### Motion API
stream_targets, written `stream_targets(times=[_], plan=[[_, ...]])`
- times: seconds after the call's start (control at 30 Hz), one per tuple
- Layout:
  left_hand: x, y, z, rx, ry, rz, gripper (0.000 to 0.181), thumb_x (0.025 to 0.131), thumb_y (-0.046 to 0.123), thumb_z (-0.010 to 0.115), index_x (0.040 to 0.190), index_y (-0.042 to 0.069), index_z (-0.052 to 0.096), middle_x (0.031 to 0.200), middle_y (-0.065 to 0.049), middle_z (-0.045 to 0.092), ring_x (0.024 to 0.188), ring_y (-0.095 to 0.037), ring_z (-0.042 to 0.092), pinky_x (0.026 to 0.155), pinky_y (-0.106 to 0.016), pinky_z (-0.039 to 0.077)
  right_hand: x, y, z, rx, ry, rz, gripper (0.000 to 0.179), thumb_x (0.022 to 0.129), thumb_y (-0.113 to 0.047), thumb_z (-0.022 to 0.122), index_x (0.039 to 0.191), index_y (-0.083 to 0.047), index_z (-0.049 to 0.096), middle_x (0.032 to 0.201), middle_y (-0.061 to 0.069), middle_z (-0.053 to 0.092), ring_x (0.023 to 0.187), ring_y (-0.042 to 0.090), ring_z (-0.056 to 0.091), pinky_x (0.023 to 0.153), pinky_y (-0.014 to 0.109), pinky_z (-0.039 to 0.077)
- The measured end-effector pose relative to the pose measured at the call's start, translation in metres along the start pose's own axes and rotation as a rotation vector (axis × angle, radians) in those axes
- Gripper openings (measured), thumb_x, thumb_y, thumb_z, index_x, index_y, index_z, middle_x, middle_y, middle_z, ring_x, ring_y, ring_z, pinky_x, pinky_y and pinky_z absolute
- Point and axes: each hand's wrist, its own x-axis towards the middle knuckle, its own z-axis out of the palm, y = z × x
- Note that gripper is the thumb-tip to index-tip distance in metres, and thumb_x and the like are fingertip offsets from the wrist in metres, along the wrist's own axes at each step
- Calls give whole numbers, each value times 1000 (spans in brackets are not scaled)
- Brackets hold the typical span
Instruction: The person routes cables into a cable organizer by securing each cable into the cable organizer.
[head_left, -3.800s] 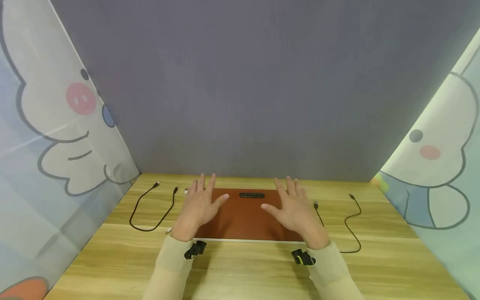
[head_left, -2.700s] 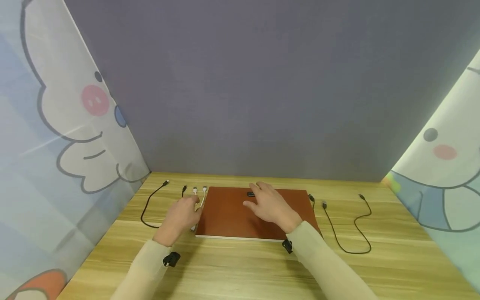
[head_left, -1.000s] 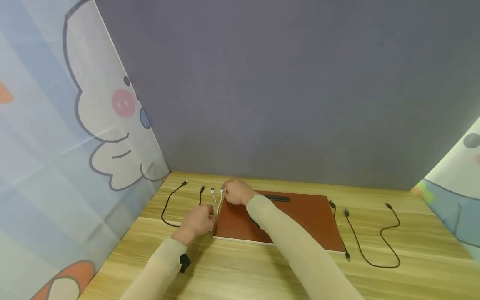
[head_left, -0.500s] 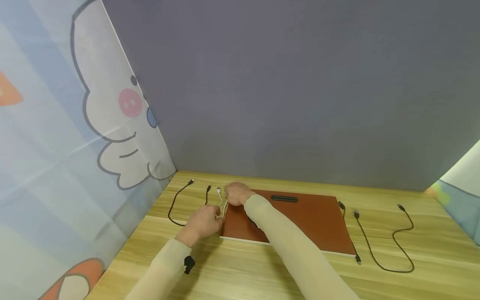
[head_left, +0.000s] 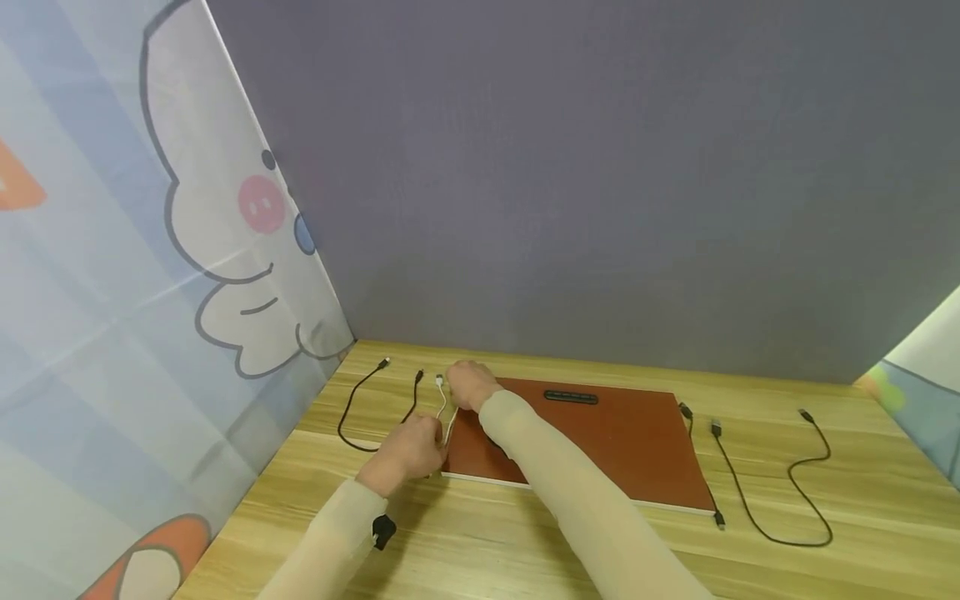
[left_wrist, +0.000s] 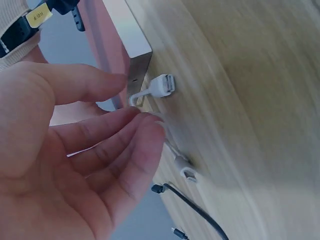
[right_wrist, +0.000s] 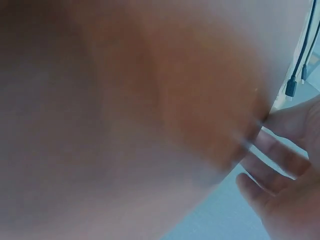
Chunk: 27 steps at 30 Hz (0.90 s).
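Note:
A white USB cable (head_left: pixel 450 425) lies along the left edge of a red-brown board (head_left: pixel 600 433). My right hand (head_left: pixel 471 385) reaches across the board's far left corner and pinches the cable's far end, its fingertips turned away. Nearer me, my left hand (head_left: pixel 412 446) has thumb and bent fingers (left_wrist: pixel 145 130) around the cable's near stretch; its white plug (left_wrist: pixel 162 85) sits by the board's near corner. A second white cable (head_left: pixel 441 396) runs just left, its other plug (left_wrist: pixel 185 169) below the left fingers. A brownish blur fills most of the right wrist view.
A looped black cable (head_left: pixel 341 417) lies on the wooden table (head_left: pixel 465 533) at the left. A slim black hub-like bar (head_left: pixel 572 397) is on the board's far part. More black cables (head_left: pixel 795 483) lie to the right. A grey wall (head_left: pixel 570 183) stands behind.
Both hands have gone from open above the board to the white cable at its left edge. The head view has turned left. Over the last half second the hands have barely shifted.

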Motion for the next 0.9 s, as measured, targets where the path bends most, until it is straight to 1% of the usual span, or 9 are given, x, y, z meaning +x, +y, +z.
stream_targets(times=[0.1, 0.17, 0.27, 0.4, 0.5, 0.6, 0.67, 0.8, 0.9], plan=[[-3, 0, 0, -3, -11, -9, 21, 85, 3, 67, 70, 11, 56, 63, 0, 52, 54, -15, 48, 50, -30, 40, 1, -3, 1, -38, 4, 1, 26, 94, -10, 70, 71, -18, 63, 95, 0, 63, 93, 18, 60, 83, 34, 51], [-5, 0, -1, -9, -21, -20, 20, 83, 1, 67, 70, 10, 55, 62, -1, 53, 54, -15, 48, 49, -30, 41, 1, -3, 1, -46, 0, -6, 28, 94, -10, 71, 69, -19, 63, 106, 1, 63, 110, 22, 60, 98, 39, 49], [-7, 1, -2, -1, -28, -38, 19, 79, -2, 67, 70, 10, 56, 62, -1, 53, 56, -16, 49, 50, -31, 42, 1, -3, 1, -20, 16, -23, 29, 92, -9, 73, 68, -19, 62, 110, 1, 61, 116, 24, 57, 105, 40, 45], [-10, 3, 0, 31, -27, -48, 19, 78, -4, 66, 71, 9, 54, 65, -1, 52, 60, -17, 48, 54, -32, 43, -3, 0, 0, 72, 58, -42, 19, 91, -5, 74, 76, -15, 68, 102, 1, 59, 100, 19, 59, 88, 33, 51], [-11, 3, 1, 55, -14, -53, 22, 80, -3, 65, 67, 10, 52, 64, -2, 50, 59, -18, 47, 54, -33, 42, -8, 3, -2, 153, 85, -52, 9, 92, -1, 72, 92, -9, 74, 109, 3, 62, 101, 18, 61, 84, 31, 53], [-13, 3, 3, 65, 1, -79, 25, 81, -2, 64, 65, 10, 51, 64, -3, 50, 59, -18, 47, 53, -32, 40, -13, 6, -5, 205, 84, -54, 16, 93, 3, 67, 106, -5, 74, 114, 5, 63, 102, 19, 62, 84, 30, 53], [-14, 3, 3, 61, 0, -99, 25, 81, -2, 64, 65, 11, 51, 65, -3, 51, 59, -19, 47, 51, -32, 40, -16, 8, -8, 227, 64, -48, 16, 95, 5, 63, 104, -4, 73, 107, 4, 62, 94, 17, 60, 78, 29, 52], [-14, 4, 0, 55, -6, -121, 21, 80, -1, 64, 67, 11, 52, 66, -4, 51, 59, -20, 48, 51, -33, 40, -21, 14, -16, 231, 29, -38, 18, 96, 5, 60, 86, -8, 66, 86, 1, 58, 71, 13, 46, 63, 28, 42], [-14, 5, -3, 54, 0, -126, 19, 78, 1, 63, 67, 11, 53, 65, -3, 51, 58, -19, 47, 51, -33, 40, -26, 20, -22, 218, 35, -40, 23, 98, 3, 60, 79, -10, 63, 79, 1, 57, 65, 11, 42, 58, 27, 40]])
